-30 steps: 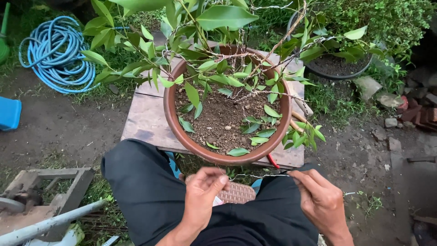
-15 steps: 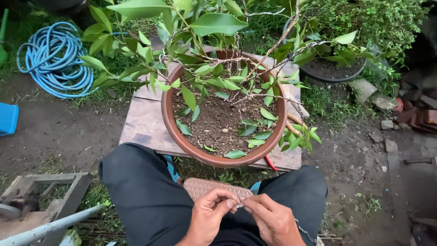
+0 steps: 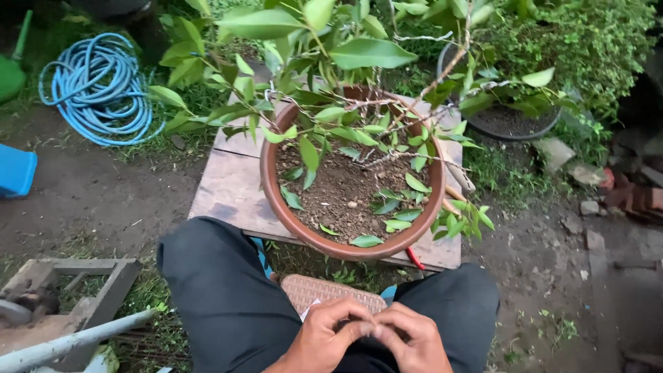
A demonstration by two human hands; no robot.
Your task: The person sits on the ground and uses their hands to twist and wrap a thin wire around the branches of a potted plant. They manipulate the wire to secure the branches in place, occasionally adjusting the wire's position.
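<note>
My left hand and my right hand meet low in the view, over my lap in dark trousers. Their fingertips pinch together on a piece of thin wire, which is almost hidden between the fingers. Just ahead stands a brown round pot of soil with a small wired tree; fallen green leaves lie on the soil. The pot rests on a wooden board. A woven seat shows between my knees.
A coiled blue hose lies far left, with a blue container below it. A black pot stands behind on the right. A red-handled tool pokes from under the board. A wooden frame and metal pipe sit near left. Bricks lie right.
My hands were apart with the wire stretched between them. They have come together and dropped lower, with the fingertips closed around the wire. The view has shifted slightly.
</note>
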